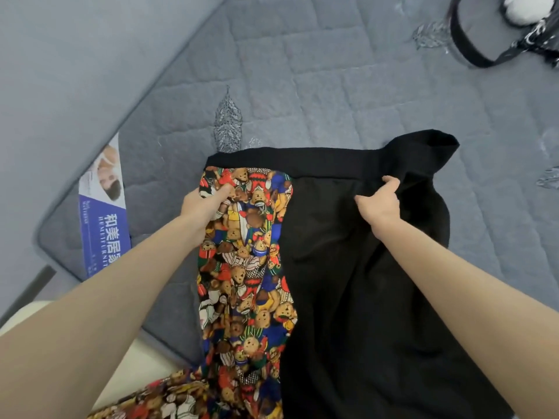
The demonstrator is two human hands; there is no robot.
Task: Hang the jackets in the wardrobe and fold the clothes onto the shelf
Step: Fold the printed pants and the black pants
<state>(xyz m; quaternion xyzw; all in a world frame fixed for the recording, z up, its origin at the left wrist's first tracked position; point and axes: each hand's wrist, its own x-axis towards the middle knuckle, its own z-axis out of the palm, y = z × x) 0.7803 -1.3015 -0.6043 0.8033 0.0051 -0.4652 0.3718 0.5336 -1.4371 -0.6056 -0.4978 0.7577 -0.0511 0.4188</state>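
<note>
Now, left hand (203, 207) fingers curled into bear-print lining (248, 252), right hand (379, 204) fingers pinching black jacket (363, 282) fabric beyond them, on grey mattress (332, 86).

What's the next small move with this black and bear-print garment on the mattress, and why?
Probably pull the two hands apart to flatten it: the left hand grips the bear-print panel, the right hand grips bunched black fabric, and both lie rumpled on the mattress.
</note>
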